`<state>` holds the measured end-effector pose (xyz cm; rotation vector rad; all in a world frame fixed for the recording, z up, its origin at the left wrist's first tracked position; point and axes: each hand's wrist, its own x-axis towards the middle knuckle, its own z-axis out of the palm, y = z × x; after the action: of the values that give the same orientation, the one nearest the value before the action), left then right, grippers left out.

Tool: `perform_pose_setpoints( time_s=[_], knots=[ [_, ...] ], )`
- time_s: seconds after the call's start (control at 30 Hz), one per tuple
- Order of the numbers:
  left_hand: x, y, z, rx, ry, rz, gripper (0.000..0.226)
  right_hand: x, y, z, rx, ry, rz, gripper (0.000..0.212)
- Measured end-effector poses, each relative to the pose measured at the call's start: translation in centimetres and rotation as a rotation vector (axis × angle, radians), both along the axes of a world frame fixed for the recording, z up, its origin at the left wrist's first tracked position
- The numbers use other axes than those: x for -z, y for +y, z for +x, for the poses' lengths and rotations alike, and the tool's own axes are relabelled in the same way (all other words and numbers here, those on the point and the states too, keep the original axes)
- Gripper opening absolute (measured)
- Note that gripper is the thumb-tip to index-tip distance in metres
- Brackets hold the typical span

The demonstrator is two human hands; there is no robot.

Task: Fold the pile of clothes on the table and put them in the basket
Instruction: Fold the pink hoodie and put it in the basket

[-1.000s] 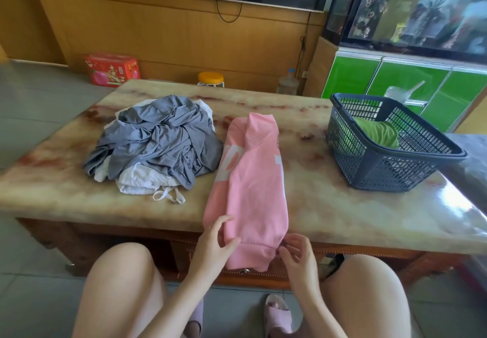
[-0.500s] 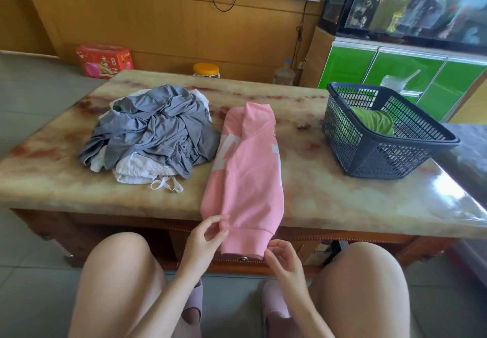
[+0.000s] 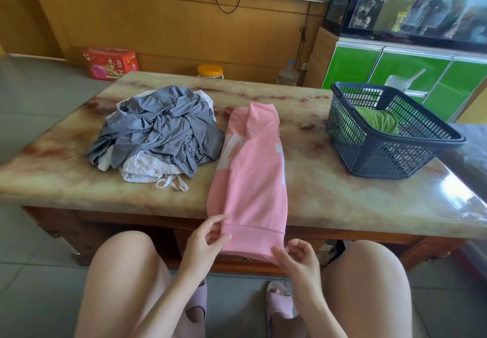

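Both hands grip the near hem of the pink sweatshirt (image 3: 253, 179). The left hand (image 3: 208, 240) pinches its left corner between thumb and fingers, and the right hand (image 3: 297, 261) curls round its right corner. The sweatshirt lies folded narrow on the desk (image 3: 329, 192), its hem hanging over the 6 o'clock edge. Its white lettering is folded under and unreadable. A grey and white clothes pile (image 3: 158, 134) sits at 10 o'clock. The dark basket (image 3: 390, 153) at 2 o'clock holds a green garment (image 3: 379, 121).
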<state>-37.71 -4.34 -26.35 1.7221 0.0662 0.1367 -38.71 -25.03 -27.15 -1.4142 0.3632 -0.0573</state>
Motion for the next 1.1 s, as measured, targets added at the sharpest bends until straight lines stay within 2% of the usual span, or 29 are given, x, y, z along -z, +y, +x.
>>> perform_pose_setpoints(
  time_s=[0.17, 0.3, 0.37, 0.47, 0.6, 0.73, 0.97, 1.03, 1.1],
  knots=[
    [0.8, 0.3, 0.0, -0.023, 0.005, 0.164, 0.043, 0.3, 0.7, 0.7, -0.035, -0.003, -0.158, 0.02],
    [1.2, 0.4, 0.6, -0.179, -0.137, 0.438, 0.039, 0.5, 0.8, 1.1, -0.089, -0.015, -0.247, 0.028],
    [0.9, 0.7, 0.6, -0.19, -0.079, 0.329, 0.028, 0.0, 0.4, 0.9, -0.146, -0.042, -0.269, 0.035],
    [0.3, 0.9, 0.5, 0.037, 0.153, -0.015, 0.023, -1.0, 0.0, 1.1, -0.26, -0.045, -0.166, 0.045],
    [0.1, 1.6, 0.7, 0.089, 0.181, -0.021, 0.04, -1.8, -0.2, 1.5, -0.349, -0.065, -0.179, 0.044],
    [-1.1, 1.4, 0.7, 0.103, 0.12, 0.012, 0.024, -2.5, -0.5, 1.6, -0.384, -0.089, -0.19, 0.044],
    [-4.4, 1.0, 1.8, -0.068, 0.01, 0.194, 0.05, -7.0, -0.9, 3.3, -0.387, -0.176, -0.303, 0.035],
    [-6.4, 0.7, 3.1, -0.085, 0.002, 0.226, 0.044, -8.6, -0.8, 4.5, -0.36, -0.189, -0.279, 0.033],
    [-8.5, 0.7, 4.9, -0.032, 0.036, 0.169, 0.031, -10.2, -0.8, 6.4, -0.332, -0.202, -0.194, 0.026]
  ],
)
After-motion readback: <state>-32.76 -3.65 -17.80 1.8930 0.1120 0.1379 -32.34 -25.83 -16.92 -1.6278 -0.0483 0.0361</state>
